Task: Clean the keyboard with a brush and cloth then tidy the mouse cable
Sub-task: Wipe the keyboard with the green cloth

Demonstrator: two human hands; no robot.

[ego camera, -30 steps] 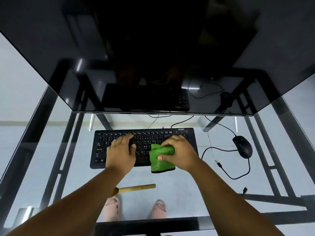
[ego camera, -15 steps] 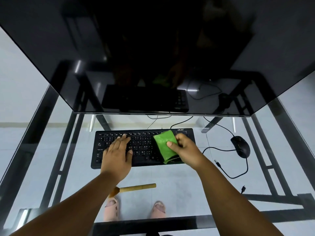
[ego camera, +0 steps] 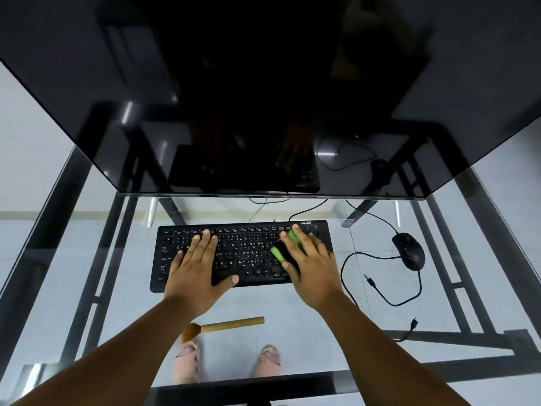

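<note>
On the flat black plastic keyboard (ego camera: 243,253), right hand (ego camera: 310,265) pressed the green cloth (ego camera: 285,247) flat, fingers straight, at its right end; left hand (ego camera: 196,268) lay open, bracing its left half. Risk: a hard sweep could've skidded the keyboard on the glass or snagged the loose black mouse cable (ego camera: 380,294) just right of it.

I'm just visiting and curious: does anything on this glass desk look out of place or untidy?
Yes. The mouse has its cable sprawled in a loose loop right of the keyboard, and its plug lies free on the glass, connected to nothing. The brush lies unused near the desk's front.
</note>
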